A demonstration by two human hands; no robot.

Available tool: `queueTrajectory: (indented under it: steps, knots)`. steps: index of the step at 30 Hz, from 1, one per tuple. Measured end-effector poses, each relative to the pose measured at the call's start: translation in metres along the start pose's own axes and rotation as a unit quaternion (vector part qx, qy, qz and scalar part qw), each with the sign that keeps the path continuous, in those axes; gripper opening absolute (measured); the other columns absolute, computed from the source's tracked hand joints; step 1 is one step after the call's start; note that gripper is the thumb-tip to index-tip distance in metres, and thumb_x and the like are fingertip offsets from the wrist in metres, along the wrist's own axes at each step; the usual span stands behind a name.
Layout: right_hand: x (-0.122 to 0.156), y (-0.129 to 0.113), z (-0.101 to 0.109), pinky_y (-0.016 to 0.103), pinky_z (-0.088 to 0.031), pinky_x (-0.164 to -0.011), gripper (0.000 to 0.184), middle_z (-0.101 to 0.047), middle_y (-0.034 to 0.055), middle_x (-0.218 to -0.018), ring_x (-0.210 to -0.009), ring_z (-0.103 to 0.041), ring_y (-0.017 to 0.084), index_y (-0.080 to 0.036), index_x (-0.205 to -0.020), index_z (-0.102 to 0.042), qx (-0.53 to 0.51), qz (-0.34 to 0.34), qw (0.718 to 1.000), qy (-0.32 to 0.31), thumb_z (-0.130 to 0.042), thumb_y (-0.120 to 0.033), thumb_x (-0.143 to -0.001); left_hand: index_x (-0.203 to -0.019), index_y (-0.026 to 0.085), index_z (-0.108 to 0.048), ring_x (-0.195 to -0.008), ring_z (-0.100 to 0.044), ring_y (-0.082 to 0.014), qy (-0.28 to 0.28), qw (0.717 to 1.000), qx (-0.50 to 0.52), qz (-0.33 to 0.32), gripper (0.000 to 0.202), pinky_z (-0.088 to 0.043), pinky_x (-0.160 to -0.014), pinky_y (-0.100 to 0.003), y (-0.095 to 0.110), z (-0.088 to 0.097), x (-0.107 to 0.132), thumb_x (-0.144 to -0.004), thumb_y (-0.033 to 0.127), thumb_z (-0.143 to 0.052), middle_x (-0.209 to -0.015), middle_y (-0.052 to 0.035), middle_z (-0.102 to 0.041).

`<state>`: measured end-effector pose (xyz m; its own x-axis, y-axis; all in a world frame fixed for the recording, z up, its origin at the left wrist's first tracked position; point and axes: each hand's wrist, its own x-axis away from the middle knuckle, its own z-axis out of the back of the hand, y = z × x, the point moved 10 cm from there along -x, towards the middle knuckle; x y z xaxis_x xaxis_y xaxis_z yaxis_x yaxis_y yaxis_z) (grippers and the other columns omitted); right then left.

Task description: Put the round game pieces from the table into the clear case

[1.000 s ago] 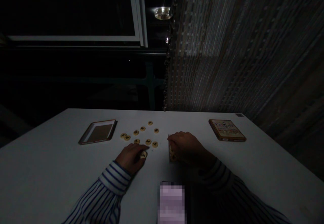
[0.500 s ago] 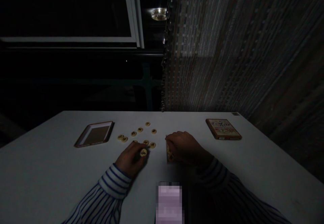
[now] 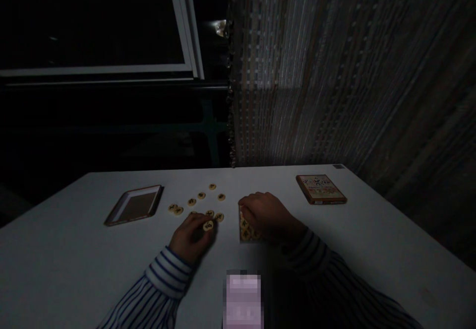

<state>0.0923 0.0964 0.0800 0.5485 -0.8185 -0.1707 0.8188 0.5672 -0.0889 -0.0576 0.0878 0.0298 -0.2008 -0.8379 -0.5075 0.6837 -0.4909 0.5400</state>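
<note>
The left hand rests on the matte white table, its fingers pinching a round pale disc with a black mark too dim to read. The right hand has its fingers curled around a pale block with dark marks. Just beyond the left fingers lie loose discs. Farther left is a shallow rectangular tray, and beyond the right fingers a flat printed box, its print illegible.

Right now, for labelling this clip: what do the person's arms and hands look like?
The left hand and right hand are bare, ungloved. The left sleeve and right sleeve are long, light with dark blue stripes, ending in striped cuffs.
</note>
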Motion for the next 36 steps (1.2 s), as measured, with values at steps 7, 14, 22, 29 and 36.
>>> queueTrajectory:
  steps: [7, 14, 22, 29, 36]
  knots:
    - [0.003, 0.001, 0.008, 0.029, -0.032, -0.075, 0.03, -0.063, 0.0064, -0.092, -0.088, -0.053, 0.018, -0.019, -0.096, -0.058, -0.007, 0.004, 1.0, 0.02, -0.031, -0.027, -0.085, -0.094, 0.014, -0.06, -0.086, -0.059, -0.0181, 0.011, 0.994, 0.076, 0.081, 0.03, -0.048, -0.08, -0.034, -0.007, -0.008, -0.001, -0.07, 0.032, -0.056, -0.091, -0.0082, -0.063]
    - [0.005, 0.004, 0.015, 0.031, -0.033, -0.075, 0.03, -0.062, 0.0066, -0.094, -0.089, -0.053, 0.018, -0.019, -0.101, -0.056, -0.006, -0.003, 0.999, 0.039, -0.031, -0.027, -0.086, -0.095, 0.016, -0.059, -0.085, -0.061, -0.0191, 0.015, 0.985, 0.105, 0.136, 0.033, -0.048, -0.079, -0.036, 0.003, -0.013, -0.012, -0.069, 0.036, -0.057, -0.092, -0.0069, -0.064]
    - [0.005, 0.006, 0.016, 0.03, -0.033, -0.075, 0.03, -0.062, 0.0071, -0.094, -0.089, -0.053, 0.018, -0.018, -0.102, -0.056, -0.007, -0.006, 0.999, 0.041, -0.032, -0.026, -0.085, -0.094, 0.015, -0.059, -0.08, -0.061, -0.0174, 0.033, 0.969, 0.189, 0.155, 0.034, -0.05, -0.074, -0.032, 0.024, -0.031, -0.033, -0.067, 0.035, -0.058, -0.087, -0.0054, -0.065]
    - [0.002, 0.01, 0.01, 0.029, -0.033, -0.075, 0.029, -0.062, 0.0059, -0.094, -0.088, -0.053, 0.017, -0.019, -0.101, -0.056, -0.003, -0.016, 0.999, 0.03, -0.033, -0.025, -0.085, -0.088, 0.014, -0.061, -0.061, -0.058, -0.0141, 0.061, 0.969, 0.164, 0.172, 0.032, -0.05, -0.061, -0.028, 0.018, -0.04, -0.02, -0.064, 0.035, -0.06, -0.066, -0.0017, -0.062]
    - [0.003, 0.014, 0.005, 0.025, -0.034, -0.076, 0.026, -0.063, 0.0021, -0.091, -0.086, -0.054, 0.013, -0.021, -0.096, -0.057, -0.036, -0.032, 0.998, 0.041, -0.033, -0.024, -0.085, -0.085, 0.016, -0.062, -0.062, -0.06, -0.0143, 0.048, 0.96, 0.213, 0.177, 0.026, -0.051, -0.06, -0.026, 0.015, -0.051, -0.015, -0.063, 0.031, -0.06, -0.065, -0.0008, -0.064]
